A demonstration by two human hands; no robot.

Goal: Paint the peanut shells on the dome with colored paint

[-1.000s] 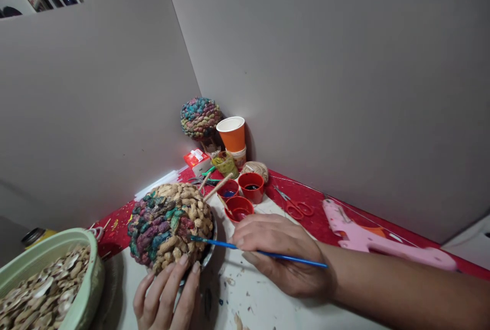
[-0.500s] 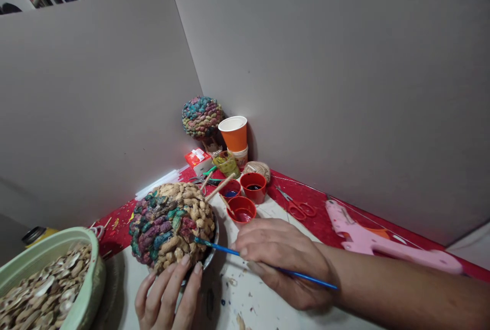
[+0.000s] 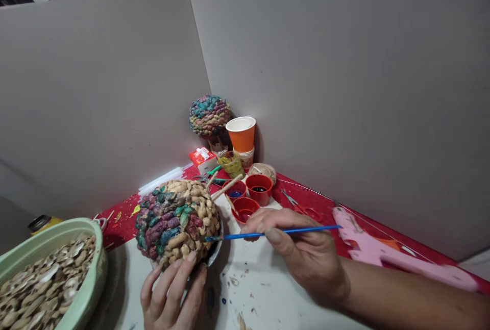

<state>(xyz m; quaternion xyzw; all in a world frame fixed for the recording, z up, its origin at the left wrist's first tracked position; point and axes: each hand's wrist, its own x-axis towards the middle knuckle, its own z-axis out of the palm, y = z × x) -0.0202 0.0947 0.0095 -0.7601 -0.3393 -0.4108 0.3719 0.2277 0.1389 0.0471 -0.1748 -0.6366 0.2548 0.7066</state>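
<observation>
A ball covered in peanut shells [image 3: 168,228] rests in a metal bowl [image 3: 220,238]. Its left side is painted purple, teal, blue and red, while the rest shows bare tan shells. My left hand [image 3: 172,292] has its fingers curled over the ball's near edge, holding it; the thumb is mostly hidden. Between the thumb and fingers of my right hand [image 3: 306,258] is a thin blue paintbrush [image 3: 239,236]. Its dark tip is at the ball's right side. Beyond that hand stand red cups of paint, one with dark liquid [image 3: 259,189], one blue [image 3: 234,194], one reddish [image 3: 245,214].
A green basket [image 3: 100,253] of peanut shells stands at left. Red-handled scissors [image 3: 306,210] and a pink glue gun [image 3: 401,258] lie at right. Behind are a painted peanut-shell tree [image 3: 210,116], orange paper cup [image 3: 242,138], twine [image 3: 263,172] and white glue sticks [image 3: 161,181].
My right hand has turned, so the brush's back end has swung up and the brush is nearly level. Its tip has shifted slightly on the ball. The view has moved a little left.
</observation>
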